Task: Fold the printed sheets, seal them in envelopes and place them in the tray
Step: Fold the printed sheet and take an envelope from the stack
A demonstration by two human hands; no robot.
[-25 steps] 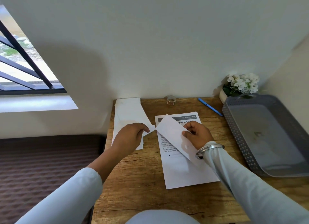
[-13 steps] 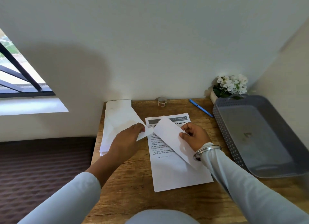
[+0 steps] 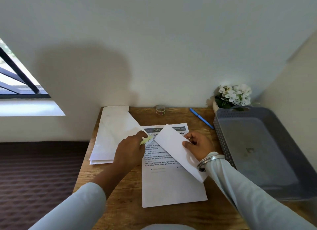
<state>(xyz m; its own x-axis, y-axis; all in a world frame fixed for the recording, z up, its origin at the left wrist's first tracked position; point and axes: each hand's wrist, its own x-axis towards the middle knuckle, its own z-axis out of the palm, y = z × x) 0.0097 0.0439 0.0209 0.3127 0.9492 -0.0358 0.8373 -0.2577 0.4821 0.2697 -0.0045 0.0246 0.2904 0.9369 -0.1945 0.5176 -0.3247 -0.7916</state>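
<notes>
Head view: the tray (image 3: 221, 132) stands right of the sheets (image 3: 171, 186). Its floor bears a faint dark mark I cannot identify, and my right sleeve hides its near corner. My right hand (image 3: 197, 145) pinches the folded sheet (image 3: 173, 145) above the sheets. My left hand (image 3: 132, 150), at their left edge, pinches an envelope (image 3: 118, 128) by its corner. Something yellowish at my fingertips is too blurred to name.
</notes>
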